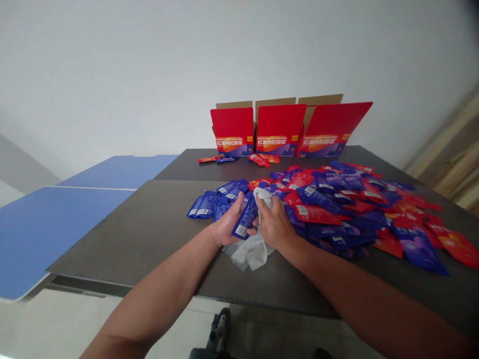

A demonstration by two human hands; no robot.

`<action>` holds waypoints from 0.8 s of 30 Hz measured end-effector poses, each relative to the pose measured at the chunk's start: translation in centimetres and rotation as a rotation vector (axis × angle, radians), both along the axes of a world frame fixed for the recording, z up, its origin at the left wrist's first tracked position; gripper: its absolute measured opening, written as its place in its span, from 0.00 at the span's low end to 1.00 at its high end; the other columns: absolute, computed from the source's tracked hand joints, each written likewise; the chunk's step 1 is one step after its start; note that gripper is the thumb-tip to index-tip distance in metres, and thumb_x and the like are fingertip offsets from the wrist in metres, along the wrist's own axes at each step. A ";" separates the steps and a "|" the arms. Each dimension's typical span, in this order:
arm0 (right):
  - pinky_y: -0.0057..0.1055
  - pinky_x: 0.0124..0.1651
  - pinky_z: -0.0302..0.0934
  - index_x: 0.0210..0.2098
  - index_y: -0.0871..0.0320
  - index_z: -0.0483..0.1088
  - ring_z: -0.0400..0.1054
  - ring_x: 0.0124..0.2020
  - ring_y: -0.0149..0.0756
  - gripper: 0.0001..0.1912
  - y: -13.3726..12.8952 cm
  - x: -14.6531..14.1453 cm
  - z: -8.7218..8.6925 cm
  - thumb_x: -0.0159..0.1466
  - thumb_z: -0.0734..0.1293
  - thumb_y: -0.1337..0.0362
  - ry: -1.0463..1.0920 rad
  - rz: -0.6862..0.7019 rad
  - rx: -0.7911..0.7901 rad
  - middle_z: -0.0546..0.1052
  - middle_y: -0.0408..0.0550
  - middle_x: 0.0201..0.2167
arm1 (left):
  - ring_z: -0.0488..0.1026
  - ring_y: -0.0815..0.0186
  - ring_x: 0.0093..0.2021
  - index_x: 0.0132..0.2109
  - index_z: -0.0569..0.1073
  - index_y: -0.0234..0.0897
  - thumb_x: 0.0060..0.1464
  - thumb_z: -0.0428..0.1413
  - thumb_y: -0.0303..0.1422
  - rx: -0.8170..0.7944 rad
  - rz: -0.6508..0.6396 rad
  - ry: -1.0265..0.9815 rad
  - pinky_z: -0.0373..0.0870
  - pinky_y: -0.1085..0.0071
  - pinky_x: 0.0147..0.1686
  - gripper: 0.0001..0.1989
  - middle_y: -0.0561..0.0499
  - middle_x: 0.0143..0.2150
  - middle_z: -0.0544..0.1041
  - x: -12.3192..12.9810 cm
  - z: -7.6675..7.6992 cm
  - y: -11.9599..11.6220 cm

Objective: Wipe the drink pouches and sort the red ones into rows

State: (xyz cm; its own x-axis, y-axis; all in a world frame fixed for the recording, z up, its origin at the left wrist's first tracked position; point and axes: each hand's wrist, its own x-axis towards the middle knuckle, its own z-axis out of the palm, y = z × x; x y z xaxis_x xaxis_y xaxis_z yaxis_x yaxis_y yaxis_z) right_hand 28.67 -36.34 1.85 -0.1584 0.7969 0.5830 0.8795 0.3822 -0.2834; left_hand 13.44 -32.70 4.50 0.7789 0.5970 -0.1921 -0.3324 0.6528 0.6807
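My left hand (229, 225) is closed around a blue pouch (247, 218) with a white label near its lower end. Close beside it, my right hand (275, 223) grips a pale grey cloth (258, 252) that hangs down onto the table and touches the pouch's upper edge. Beneath the cloth lies a clear plastic piece that I cannot make out fully. Several more blue pouches (204, 205) lie just beyond my left hand. To the right of my right hand spreads a big heap of red pouches (318, 214) and blue pouches (419, 247).
Three open red cartons (234, 124) stand in a row at the back of the dark table (123, 224). A few red and blue sachets (259, 159) lie in front of them. A blue table (93, 199) adjoins on the left; wooden boards (452, 154) lean at the right.
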 end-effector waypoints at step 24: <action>0.48 0.53 0.59 0.68 0.59 0.51 0.59 0.49 0.49 0.32 0.4 0.4 -0.7 0.64 0.54 0.70 0.085 -0.012 0.066 0.61 0.60 0.49 | 0.76 0.73 0.32 0.46 0.72 0.31 0.58 0.53 0.24 -0.081 0.594 -0.145 0.74 0.78 0.35 0.09 0.50 0.34 0.77 -1.0 1.2 2.5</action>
State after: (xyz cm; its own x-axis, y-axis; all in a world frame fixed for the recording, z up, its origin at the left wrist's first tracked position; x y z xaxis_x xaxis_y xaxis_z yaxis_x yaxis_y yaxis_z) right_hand 29.04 -35.90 1.14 -0.0969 0.7577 0.6454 0.8580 0.3922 -0.3316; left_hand 12.39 -30.18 5.72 0.3394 0.9248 -0.1721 -0.7404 0.3755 0.5575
